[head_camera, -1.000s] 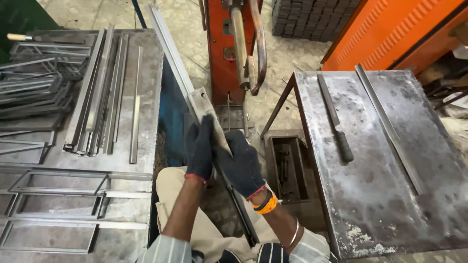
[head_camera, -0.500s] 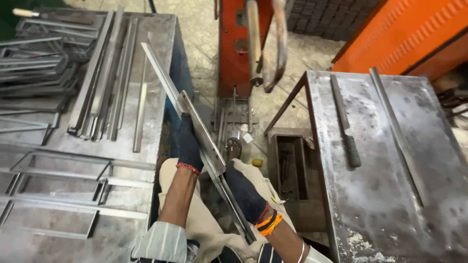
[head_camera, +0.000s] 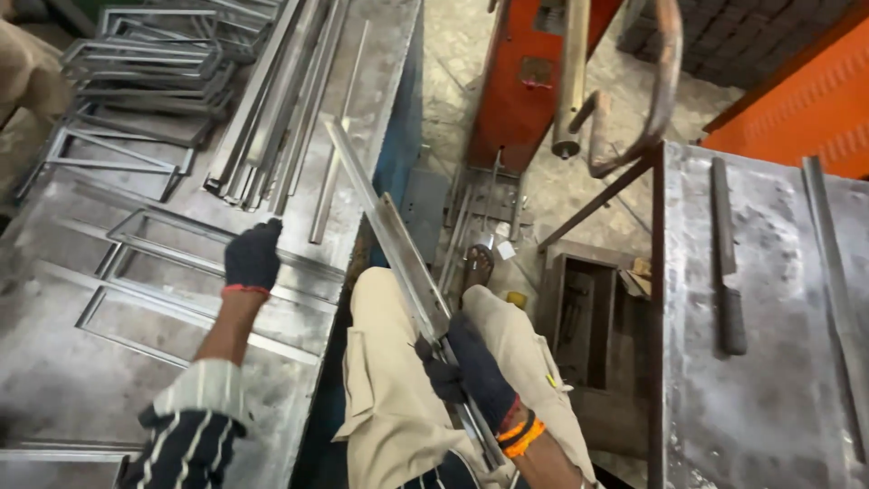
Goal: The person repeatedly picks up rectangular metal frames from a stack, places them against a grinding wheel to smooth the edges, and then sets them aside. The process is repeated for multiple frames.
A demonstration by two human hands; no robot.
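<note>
My right hand (head_camera: pixel 471 367), in a black glove, grips a long flat steel strip (head_camera: pixel 394 240) that slants up and to the left over my lap. My left hand (head_camera: pixel 253 256), also gloved, has let go of it and rests with curled fingers on a flat rectangular metal frame (head_camera: pixel 181 237) lying on the left steel table (head_camera: pixel 63 380). I cannot tell if it grips the frame or only touches it. My beige trousers (head_camera: pixel 385 380) show below the strip.
Long steel strips (head_camera: pixel 272 118) and stacked wire frames (head_camera: pixel 149 63) lie on the left table. An orange machine (head_camera: pixel 534 63) with a lever stands ahead. To the right, a second steel table (head_camera: pixel 769 398) carries a dark tool (head_camera: pixel 729 272) and a bar (head_camera: pixel 837 272). A metal box (head_camera: pixel 584 312) sits on the floor.
My left hand has left the strip and moved left onto the frame on the table. My right hand has slid lower along the strip, and the view has swung left.
</note>
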